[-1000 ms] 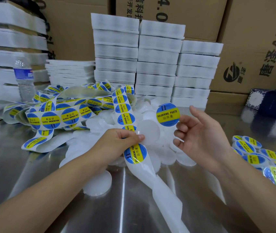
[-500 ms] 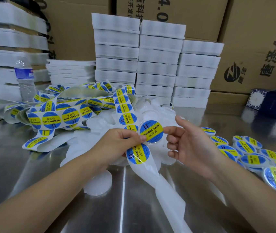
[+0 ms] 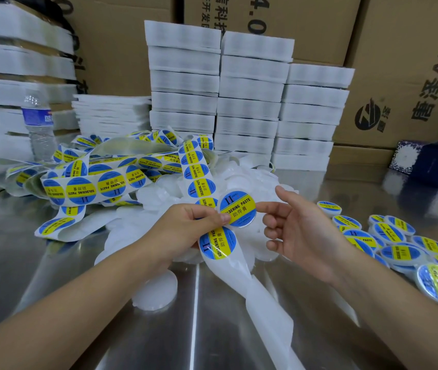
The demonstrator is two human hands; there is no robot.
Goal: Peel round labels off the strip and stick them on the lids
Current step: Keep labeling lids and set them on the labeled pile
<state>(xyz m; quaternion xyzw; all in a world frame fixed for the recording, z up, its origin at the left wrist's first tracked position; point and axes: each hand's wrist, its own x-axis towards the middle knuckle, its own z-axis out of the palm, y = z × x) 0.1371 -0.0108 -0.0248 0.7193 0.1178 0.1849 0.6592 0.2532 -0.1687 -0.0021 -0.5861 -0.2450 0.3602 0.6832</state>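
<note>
My left hand [image 3: 185, 231] pinches the label strip [image 3: 196, 172], whose blue and yellow round labels run back to a tangled heap, with its bare white backing [image 3: 263, 292] trailing toward me. My left thumb also holds the edge of a white lid bearing a round label [image 3: 237, 208]. My right hand [image 3: 300, 231] is beside it, index fingertip touching the label's right edge, other fingers loosely curled. Plain white lids [image 3: 207, 188] are piled behind my hands. One lid [image 3: 156, 292] lies below my left wrist.
Several labelled lids [image 3: 388, 236] lie on the steel table [image 3: 52, 263] at the right. Stacks of white foam trays [image 3: 247, 102] and cardboard boxes [image 3: 412, 76] stand behind. A water bottle [image 3: 39, 126] is at the left, a dark patterned box [image 3: 431, 164] at the far right.
My right hand brought the peeled label down from above onto a lid at my left thumb. It now touches only the label's right edge.
</note>
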